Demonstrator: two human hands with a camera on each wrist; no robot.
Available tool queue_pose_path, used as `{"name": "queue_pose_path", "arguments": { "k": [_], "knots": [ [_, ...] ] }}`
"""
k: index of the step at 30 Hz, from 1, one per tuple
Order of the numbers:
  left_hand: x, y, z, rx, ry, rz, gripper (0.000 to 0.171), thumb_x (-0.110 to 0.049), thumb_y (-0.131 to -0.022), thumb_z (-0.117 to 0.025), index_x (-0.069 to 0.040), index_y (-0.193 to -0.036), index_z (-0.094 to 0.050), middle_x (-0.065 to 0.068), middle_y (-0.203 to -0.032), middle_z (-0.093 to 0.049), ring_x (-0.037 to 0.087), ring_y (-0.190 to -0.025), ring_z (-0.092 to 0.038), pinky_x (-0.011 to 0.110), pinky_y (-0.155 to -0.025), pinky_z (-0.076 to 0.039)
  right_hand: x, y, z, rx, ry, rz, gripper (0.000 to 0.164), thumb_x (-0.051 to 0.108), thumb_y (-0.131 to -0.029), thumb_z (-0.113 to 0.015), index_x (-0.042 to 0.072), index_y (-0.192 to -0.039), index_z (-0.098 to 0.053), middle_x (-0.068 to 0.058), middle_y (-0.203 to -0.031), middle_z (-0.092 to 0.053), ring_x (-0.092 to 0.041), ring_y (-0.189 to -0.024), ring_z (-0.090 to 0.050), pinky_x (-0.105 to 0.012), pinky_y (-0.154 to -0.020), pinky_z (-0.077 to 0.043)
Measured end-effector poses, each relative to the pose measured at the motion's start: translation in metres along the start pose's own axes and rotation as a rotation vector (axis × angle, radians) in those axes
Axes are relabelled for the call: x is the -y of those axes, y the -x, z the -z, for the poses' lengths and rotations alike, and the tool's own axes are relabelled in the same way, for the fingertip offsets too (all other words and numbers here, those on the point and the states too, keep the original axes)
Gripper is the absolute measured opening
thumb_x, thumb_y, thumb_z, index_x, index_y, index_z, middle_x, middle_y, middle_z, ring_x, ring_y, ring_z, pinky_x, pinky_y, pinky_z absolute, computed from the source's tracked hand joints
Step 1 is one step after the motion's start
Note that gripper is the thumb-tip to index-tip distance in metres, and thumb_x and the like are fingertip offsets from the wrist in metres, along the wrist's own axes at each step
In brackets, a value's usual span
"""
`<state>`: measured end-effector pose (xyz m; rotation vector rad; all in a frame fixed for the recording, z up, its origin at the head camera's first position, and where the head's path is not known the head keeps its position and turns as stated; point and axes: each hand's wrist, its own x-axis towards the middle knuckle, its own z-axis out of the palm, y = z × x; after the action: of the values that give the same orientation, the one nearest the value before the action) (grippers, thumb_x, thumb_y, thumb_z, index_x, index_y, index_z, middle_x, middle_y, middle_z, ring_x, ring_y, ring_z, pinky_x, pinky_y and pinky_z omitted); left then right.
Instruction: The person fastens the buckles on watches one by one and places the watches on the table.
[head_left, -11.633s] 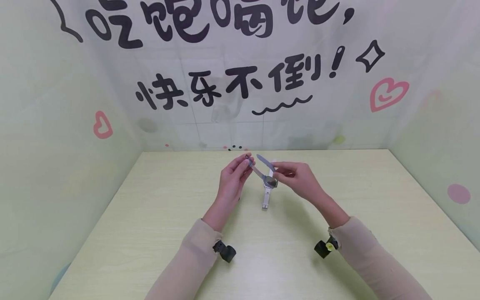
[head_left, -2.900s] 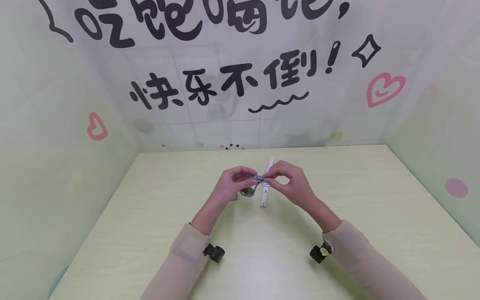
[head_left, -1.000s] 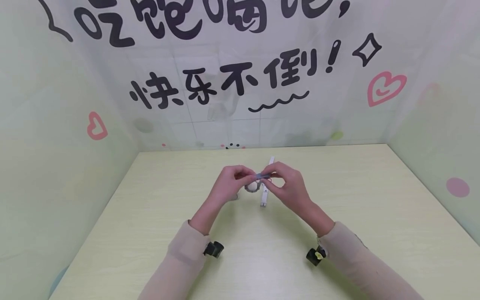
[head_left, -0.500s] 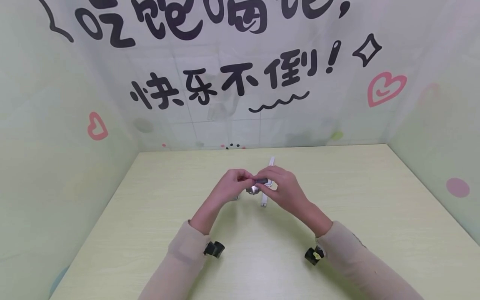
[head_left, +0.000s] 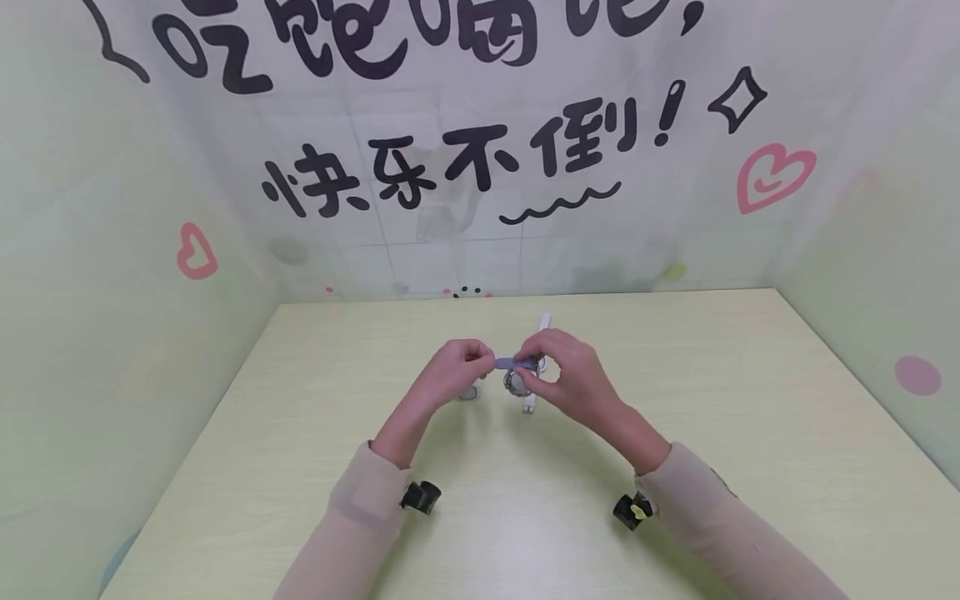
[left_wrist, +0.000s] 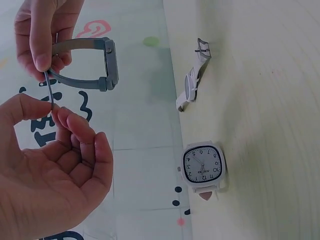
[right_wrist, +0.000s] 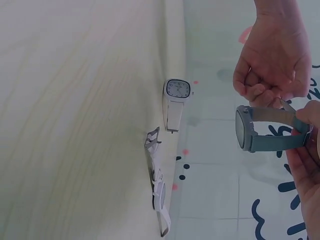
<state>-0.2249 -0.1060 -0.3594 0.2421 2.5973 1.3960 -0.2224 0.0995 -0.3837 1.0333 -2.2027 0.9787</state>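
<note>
Looks like a screened-off tabletop booth (head_left: 592, 267); cannot tell in what kind of building. Backed across the top of the frame by a pale sheet (head_left: 330, 262), printed with large black Chinese lettering (head_left: 482, 162) and, at upper right, a pink heart (head_left: 768, 184). Closed in along the left and right edges by pale side panels (head_left: 112, 250). Filled across the lower half by a light wood-grain table (head_left: 517, 533).

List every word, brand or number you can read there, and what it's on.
"吃饱喝饱," – backdrop, tops cut off
"快乐不倒!" – backdrop
"12", "11", "10", "5" – square watch; brand too blurred
Slim white watch, blue-grey held watch: nothing readable
</note>
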Motion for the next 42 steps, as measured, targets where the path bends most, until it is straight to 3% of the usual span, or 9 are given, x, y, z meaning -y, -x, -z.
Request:
{"name": "queue_pose_path", "arguments": {
  "k": [6,10,14,17,23,29,37,42],
  "knots": [
    [0.008,0.0,-0.002,0.023,0.041,-0.068,0.02,-0.013,-0.095,-0.054,0.0,-0.103,-0.066,0.009,-0.089,-0.064,0.018,-0.082,-0.054,0.025,-0.071,-0.044,-0.001,0.002,-0.001,-0.023,-0.03,-0.017,0.017,0.001,-0.081,-0.079,0.004,-0.094,-0.068,-0.005,-0.09,-0.07,-0.013,-0.08,-0.066,-0.033,-0.073,-0.06],
    [0.012,0.0,-0.005,0.045,0.069,-0.154,0.021,-0.009,-0.098,-0.057,0.001,-0.114,-0.063,0.015,-0.11,-0.067,0.024,-0.101,-0.062,0.032,-0.09,-0.054,-0.002,0.002,0.0,-0.058,-0.067,-0.039,0.017,-0.001,-0.081,-0.078,0.004,-0.094,-0.068,-0.006,-0.09,-0.07,-0.014,-0.081,-0.066,-0.033,-0.074,-0.061],
    [0.017,0.0,-0.008,0.092,0.071,-0.216,0.031,-0.003,-0.094,-0.062,0.0,-0.124,-0.059,0.016,-0.125,-0.063,0.03,-0.119,-0.062,0.043,-0.108,-0.05,-0.003,0.002,0.0,-0.079,-0.082,-0.044,0.018,-0.002,-0.08,-0.079,0.003,-0.094,-0.068,-0.006,-0.09,-0.07,-0.014,-0.081,-0.066,-0.031,-0.075,-0.062],
    [0.018,0.0,-0.011,0.106,0.041,-0.24,0.035,-0.002,-0.091,-0.066,-0.001,-0.125,-0.059,0.016,-0.126,-0.064,0.031,-0.12,-0.062,0.044,-0.109,-0.049,-0.003,0.003,-0.001,-0.086,-0.09,-0.048,0.017,-0.001,-0.081,-0.079,0.003,-0.094,-0.069,-0.006,-0.09,-0.07,-0.014,-0.081,-0.067,-0.03,-0.076,-0.062],
    [0.019,0.0,-0.011,0.085,-0.008,-0.244,0.025,-0.004,-0.093,-0.067,-0.003,-0.118,-0.065,0.014,-0.117,-0.071,0.028,-0.113,-0.067,0.041,-0.106,-0.052,-0.004,0.004,-0.003,-0.093,-0.101,-0.064,0.016,-0.001,-0.082,-0.078,0.002,-0.094,-0.068,-0.006,-0.091,-0.07,-0.013,-0.081,-0.065,-0.03,-0.076,-0.062],
    [0.02,0.0,-0.008,0.042,-0.003,-0.242,0.026,-0.005,-0.092,-0.068,-0.002,-0.118,-0.067,0.013,-0.115,-0.071,0.027,-0.111,-0.068,0.04,-0.105,-0.052,-0.006,0.004,-0.001,-0.082,-0.095,-0.069,0.014,0.0,-0.084,-0.077,0.004,-0.096,-0.07,-0.005,-0.091,-0.07,-0.012,-0.082,-0.065,-0.031,-0.076,-0.062],
    [0.022,0.001,-0.006,-0.012,0.065,-0.25,0.025,-0.004,-0.092,-0.068,-0.002,-0.117,-0.067,0.014,-0.113,-0.072,0.027,-0.108,-0.068,0.04,-0.104,-0.053,-0.01,0.007,-0.001,-0.071,-0.057,0.002,0.016,-0.002,-0.084,-0.075,0.007,-0.097,-0.078,-0.004,-0.093,-0.066,-0.014,-0.082,-0.062,-0.022,-0.068,-0.055],
    [0.023,0.0,-0.006,-0.032,0.083,-0.246,0.025,-0.004,-0.091,-0.068,-0.003,-0.116,-0.067,0.014,-0.113,-0.071,0.028,-0.11,-0.067,0.045,-0.105,-0.052,-0.01,0.007,0.0,-0.038,-0.044,-0.014,0.017,-0.003,-0.084,-0.073,0.008,-0.096,-0.078,-0.004,-0.093,-0.064,-0.015,-0.085,-0.06,-0.025,-0.069,-0.056]
  ]
}}
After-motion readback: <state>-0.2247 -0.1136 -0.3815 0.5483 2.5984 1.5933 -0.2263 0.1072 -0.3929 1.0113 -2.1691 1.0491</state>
